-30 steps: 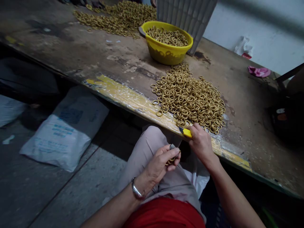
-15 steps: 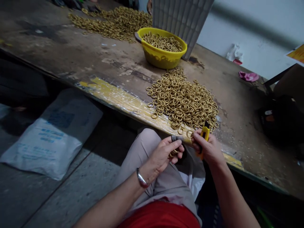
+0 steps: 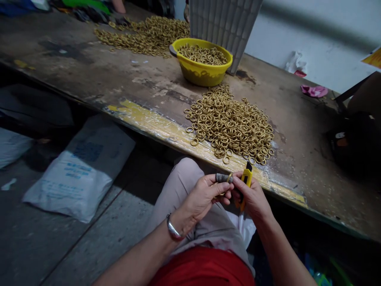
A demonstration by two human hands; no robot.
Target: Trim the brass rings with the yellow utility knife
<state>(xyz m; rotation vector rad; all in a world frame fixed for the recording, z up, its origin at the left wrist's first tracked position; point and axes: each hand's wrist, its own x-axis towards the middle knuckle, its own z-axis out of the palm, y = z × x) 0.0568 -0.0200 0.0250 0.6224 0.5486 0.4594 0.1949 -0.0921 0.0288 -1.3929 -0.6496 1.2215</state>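
Note:
My right hand (image 3: 253,195) is closed around a yellow utility knife (image 3: 247,175), its dark blade pointing up. Its fingertips meet those of my left hand (image 3: 205,194), just off the table edge and above my lap. Between them a brass-coloured ring (image 3: 229,177) stands at the tip of my left index finger, which wears a grey wrap (image 3: 222,177). More rings sit partly hidden in my curled left fingers. Beyond both hands, a heap of the same rings (image 3: 232,123) lies on the table.
Behind the heap stands a yellow basin (image 3: 205,74) of rings, before a grey ribbed crate (image 3: 222,29). Another ring pile (image 3: 143,37) lies at the far left. A pink cloth (image 3: 314,91) is on the right. White sacks (image 3: 77,174) rest on the floor left of my legs.
My right hand has moved left from the heap's near edge to my left hand, bringing a ring to its fingertips. The knife has come along in the right hand. The view has shifted slightly.

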